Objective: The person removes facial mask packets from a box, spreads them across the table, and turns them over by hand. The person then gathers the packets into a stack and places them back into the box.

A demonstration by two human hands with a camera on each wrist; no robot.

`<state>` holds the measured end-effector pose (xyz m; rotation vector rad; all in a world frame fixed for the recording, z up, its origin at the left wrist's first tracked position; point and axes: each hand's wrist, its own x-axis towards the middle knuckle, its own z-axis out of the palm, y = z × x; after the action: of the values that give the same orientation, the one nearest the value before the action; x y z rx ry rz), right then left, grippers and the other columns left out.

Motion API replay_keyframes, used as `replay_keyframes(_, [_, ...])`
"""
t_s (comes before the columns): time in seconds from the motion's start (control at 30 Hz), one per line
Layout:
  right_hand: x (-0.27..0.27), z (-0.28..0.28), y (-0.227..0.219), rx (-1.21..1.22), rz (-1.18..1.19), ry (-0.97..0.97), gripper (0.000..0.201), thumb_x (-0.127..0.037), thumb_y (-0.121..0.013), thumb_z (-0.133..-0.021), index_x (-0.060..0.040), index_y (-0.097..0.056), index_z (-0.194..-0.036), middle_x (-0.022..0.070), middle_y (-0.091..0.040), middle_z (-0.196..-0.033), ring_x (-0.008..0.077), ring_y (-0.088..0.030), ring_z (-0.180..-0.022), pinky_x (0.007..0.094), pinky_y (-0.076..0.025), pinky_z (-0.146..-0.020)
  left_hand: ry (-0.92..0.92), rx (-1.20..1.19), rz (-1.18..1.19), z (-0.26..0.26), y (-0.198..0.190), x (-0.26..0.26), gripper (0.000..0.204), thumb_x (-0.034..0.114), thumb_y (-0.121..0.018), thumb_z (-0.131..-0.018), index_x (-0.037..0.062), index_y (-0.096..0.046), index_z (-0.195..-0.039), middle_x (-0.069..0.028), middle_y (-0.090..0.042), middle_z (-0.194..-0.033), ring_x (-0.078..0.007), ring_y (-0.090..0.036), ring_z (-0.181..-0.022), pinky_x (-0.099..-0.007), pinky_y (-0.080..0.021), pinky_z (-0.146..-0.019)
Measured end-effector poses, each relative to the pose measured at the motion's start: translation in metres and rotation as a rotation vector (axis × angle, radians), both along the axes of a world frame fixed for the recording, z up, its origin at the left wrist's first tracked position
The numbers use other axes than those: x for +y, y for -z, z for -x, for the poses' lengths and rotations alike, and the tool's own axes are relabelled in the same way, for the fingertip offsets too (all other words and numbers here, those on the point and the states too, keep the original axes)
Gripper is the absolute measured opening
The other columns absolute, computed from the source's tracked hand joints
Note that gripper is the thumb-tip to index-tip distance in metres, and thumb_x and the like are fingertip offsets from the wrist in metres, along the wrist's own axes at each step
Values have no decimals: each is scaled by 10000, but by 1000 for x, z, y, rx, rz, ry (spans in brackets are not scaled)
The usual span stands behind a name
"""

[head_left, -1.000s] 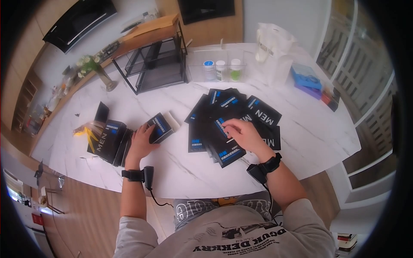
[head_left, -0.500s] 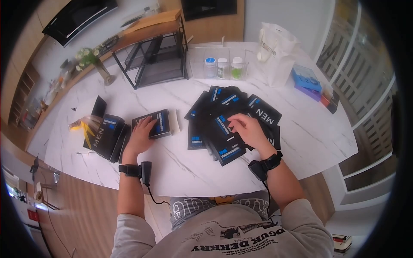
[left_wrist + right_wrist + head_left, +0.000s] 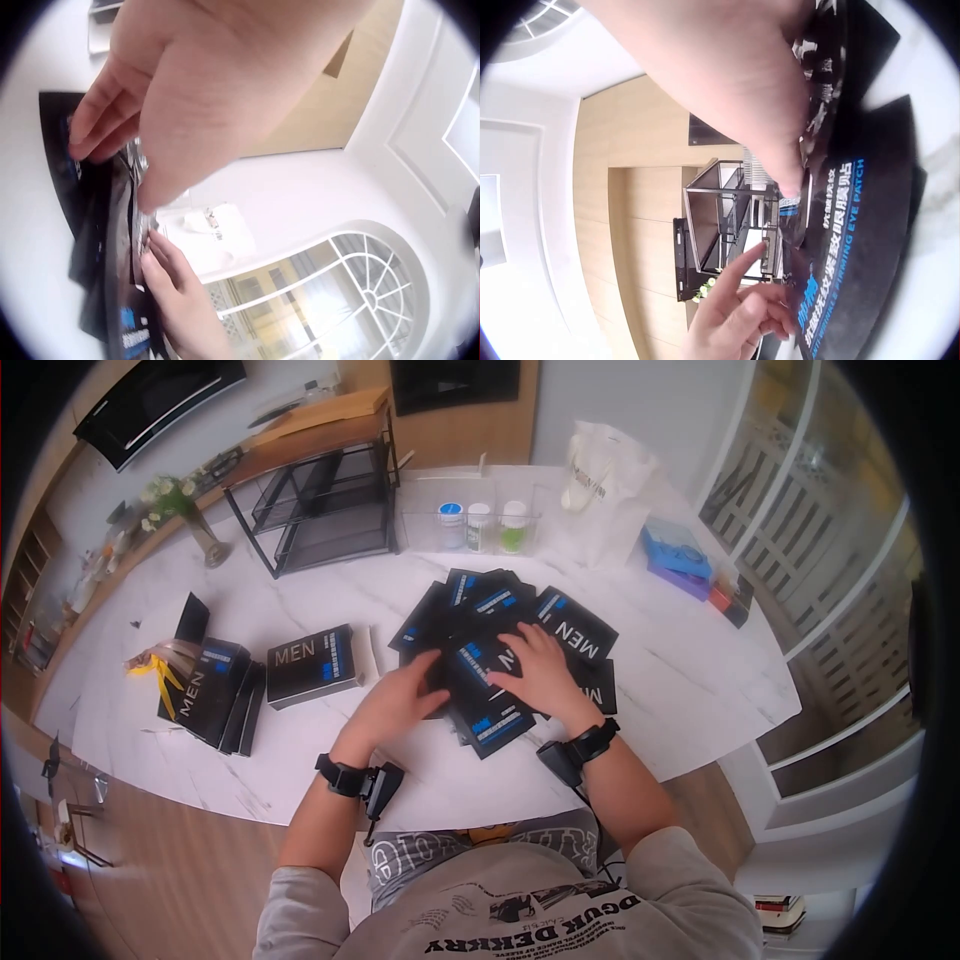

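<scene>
Black sachets with blue and white print lie in an overlapping, fanned pile on the marble table. The left hand is at the pile's left edge, fingers bent over it, thumb apart. On top of the pile rests the right hand, fingers spread and touching the upper sachets. In the left wrist view the left hand reaches over the pile with its thumb extended. The right wrist view shows large print on a sachet beside the right hand. Neither hand clearly grips a sachet.
A black MEN box lies left of the pile; several more black boxes stand farther left. Behind are a mesh rack, a clear organizer with bottles, a white bag and blue and purple boxes.
The left hand has let go of the black MEN box and moved right to the pile. The right hand's fingers have spread out over the sachets. The head view has shifted slightly.
</scene>
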<state>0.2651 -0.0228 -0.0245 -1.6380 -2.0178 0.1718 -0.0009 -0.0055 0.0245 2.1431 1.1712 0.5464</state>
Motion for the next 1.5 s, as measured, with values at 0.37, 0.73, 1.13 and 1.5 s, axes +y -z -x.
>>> replay_keyframes(0.37, [2,25,0,178,-36,-345,477,-339,-753,-842,-99,-627,-1234,133,-555,-1355,329,-437,-1360,506,-277,-1160,-83,-438,512,-7,20,0,456,36,-618,-943,54,-507,-1385,-118,-645,-1047,-130,-668,-833,-248,-566,-608])
replay_keyframes(0.73, [-2,17,-25,425,-109,-57,353,-147,-694,-894,-44,-609,-1221,184,-600,-1280,348,-591,-1185,381,-484,-987,-294,-379,0,6,-6,1,616,-53,-623,-890,85,-452,-1465,-156,-607,-1302,-166,-613,-1079,-258,-468,-948])
replay_keyframes(1.13, [-6,35,-16,831,271,-56,343,-172,-720,-913,28,-609,-1168,117,-719,-936,101,-667,-833,267,-526,-730,-282,-797,323,-5,11,5,646,-143,-606,-864,19,-412,-1458,-108,-594,-1217,-132,-597,-1060,-246,-491,-910])
replay_keyframes(1.5, [1,33,-7,1425,321,-145,210,-12,-570,-974,48,-609,-1171,81,-698,-1079,121,-653,-951,258,-525,-847,-256,-707,69,-4,37,11,419,74,-716,-884,-8,-569,-1268,-97,-588,-1187,-149,-567,-1048,-259,-485,-835])
